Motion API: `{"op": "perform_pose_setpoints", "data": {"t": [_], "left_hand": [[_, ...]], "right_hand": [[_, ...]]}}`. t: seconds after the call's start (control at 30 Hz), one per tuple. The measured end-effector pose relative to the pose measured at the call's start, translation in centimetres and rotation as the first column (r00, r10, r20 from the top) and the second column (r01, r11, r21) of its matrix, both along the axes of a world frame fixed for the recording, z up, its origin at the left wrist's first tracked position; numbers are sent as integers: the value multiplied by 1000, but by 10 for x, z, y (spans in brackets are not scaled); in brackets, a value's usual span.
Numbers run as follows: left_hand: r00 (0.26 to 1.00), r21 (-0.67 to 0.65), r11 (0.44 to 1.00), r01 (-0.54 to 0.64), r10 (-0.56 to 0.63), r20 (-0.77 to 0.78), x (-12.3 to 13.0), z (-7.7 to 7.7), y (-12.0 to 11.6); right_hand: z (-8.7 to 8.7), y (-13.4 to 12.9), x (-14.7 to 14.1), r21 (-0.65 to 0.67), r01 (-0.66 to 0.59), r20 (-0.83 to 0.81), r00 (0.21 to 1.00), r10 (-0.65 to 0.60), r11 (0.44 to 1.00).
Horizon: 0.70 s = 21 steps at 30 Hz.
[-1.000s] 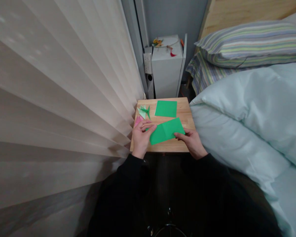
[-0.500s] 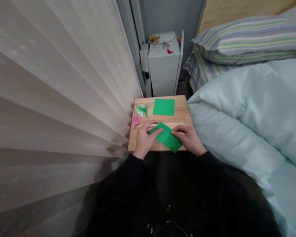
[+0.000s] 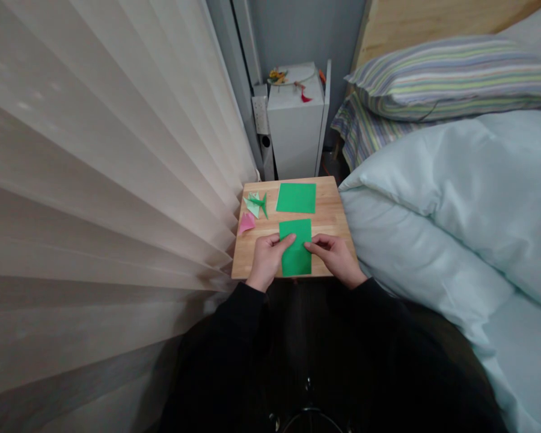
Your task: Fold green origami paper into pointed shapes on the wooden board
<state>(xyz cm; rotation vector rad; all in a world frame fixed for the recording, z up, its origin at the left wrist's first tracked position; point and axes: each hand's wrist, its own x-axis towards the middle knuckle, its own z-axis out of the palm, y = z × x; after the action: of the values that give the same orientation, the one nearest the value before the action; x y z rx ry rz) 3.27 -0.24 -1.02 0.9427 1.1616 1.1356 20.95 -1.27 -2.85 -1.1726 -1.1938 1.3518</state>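
Observation:
A green sheet of paper (image 3: 296, 261), upright and taller than wide, is held over the near part of a small wooden table (image 3: 331, 207). My left hand (image 3: 267, 257) pinches its left edge, thumb on top and fingers behind. At the right edge, my right hand (image 3: 337, 257) grips it between thumb and fingertips. Beyond it lies more flat green paper (image 3: 296, 198). Folded paper pieces lie at the table's left: a green one (image 3: 262, 204), a pale green one (image 3: 252, 207) and a pink one (image 3: 247, 223).
A pleated curtain (image 3: 117, 150) hangs close along the table's left side. On the right is a bed with a pale blue quilt (image 3: 433, 198) and a striped pillow (image 3: 451, 75). Behind the table stands a white cabinet (image 3: 295, 135) with small ornaments on top.
The green sheet in my hands has turned from a slant to upright. Both hands keep hold of it, the right one now at its right edge. The view has shifted slightly.

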Motion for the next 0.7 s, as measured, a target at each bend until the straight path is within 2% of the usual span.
{"op": "perform_pose_setpoints", "data": {"t": [0.1,0.27,0.7], "left_hand": [[1000,-12,1000,21,-21,17,-2,-3,0],[986,-60,998,-32,41,161,-3,0,1],[986,-120,991,-51,69,150,-3,10,-1]], "right_hand": [[1,-1,2,27,-6,28,1000,5,1000],[5,-2,3,31,-45,44,998,43,999],[3,-3,6,34,-72,103,992,68,997]]}}
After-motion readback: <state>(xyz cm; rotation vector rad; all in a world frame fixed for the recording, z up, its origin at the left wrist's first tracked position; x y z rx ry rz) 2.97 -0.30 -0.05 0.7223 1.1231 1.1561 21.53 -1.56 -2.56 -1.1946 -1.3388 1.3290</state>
